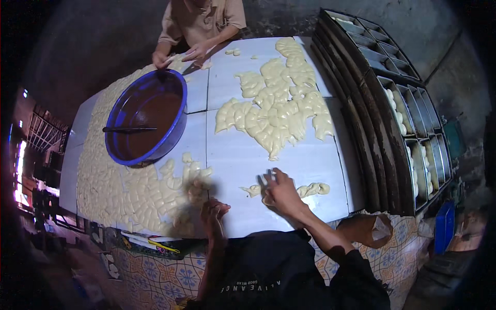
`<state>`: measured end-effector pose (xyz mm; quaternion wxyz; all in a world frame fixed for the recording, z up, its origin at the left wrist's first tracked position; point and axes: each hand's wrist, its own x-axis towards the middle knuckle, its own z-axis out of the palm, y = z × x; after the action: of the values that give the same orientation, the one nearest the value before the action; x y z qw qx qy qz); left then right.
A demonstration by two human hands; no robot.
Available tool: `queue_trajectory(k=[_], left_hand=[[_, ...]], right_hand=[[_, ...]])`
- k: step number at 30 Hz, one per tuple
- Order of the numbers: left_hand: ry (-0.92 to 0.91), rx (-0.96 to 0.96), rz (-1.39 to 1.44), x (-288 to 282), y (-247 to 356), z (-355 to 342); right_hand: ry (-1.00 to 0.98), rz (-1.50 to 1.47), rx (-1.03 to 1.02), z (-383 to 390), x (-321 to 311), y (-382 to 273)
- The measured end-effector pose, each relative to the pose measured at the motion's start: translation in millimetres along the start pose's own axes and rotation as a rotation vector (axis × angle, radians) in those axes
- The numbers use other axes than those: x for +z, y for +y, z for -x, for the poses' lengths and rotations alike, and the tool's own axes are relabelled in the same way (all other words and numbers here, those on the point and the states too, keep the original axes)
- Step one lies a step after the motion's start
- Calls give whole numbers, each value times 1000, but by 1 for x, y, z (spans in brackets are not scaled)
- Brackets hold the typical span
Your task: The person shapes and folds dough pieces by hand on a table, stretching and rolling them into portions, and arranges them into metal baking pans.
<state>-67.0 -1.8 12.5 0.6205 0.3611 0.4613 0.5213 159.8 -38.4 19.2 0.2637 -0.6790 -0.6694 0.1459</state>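
wall (460, 77): dark grey | floor (150, 268): patterned tiles | table (310, 160): white | light (21, 165): bright strip, far left (elsewhere dim)

One blue basin (179, 128), one dark stick (132, 129), one co-worker (204, 23) — and the wearer's two hands (283, 195).

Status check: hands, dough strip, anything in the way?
Right hand over the dough strip, grip unclear. Left hand near the spread dough, grip unclear. Blue tub farther up the table, apart from the strip.
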Motion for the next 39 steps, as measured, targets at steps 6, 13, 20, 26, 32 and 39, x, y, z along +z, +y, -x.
queue_trajectory(k=[6, 13, 20, 26, 32, 39], left_hand=[[-52, -46, 18, 13, 2, -5], [-210, 34, -230, 5, 22, -2], [-87, 33, -284, -2, 3, -13], [-27, -94, -133, -31, 6, -27], [-173, -242, 110, -32, 16, -15], [-190, -290, 398, -7, 15, -30]], right_hand=[[-274, 180, -381, -37, 51, 5], [-133, -764, 186, -27, 17, -25], [-88, -438, 89, -39, 52, -24], [-90, 256, -12, -31, 63, -41], [-247, -648, 48, -40, 34, -82], [-44, -674, 49, -26, 26, -123]])
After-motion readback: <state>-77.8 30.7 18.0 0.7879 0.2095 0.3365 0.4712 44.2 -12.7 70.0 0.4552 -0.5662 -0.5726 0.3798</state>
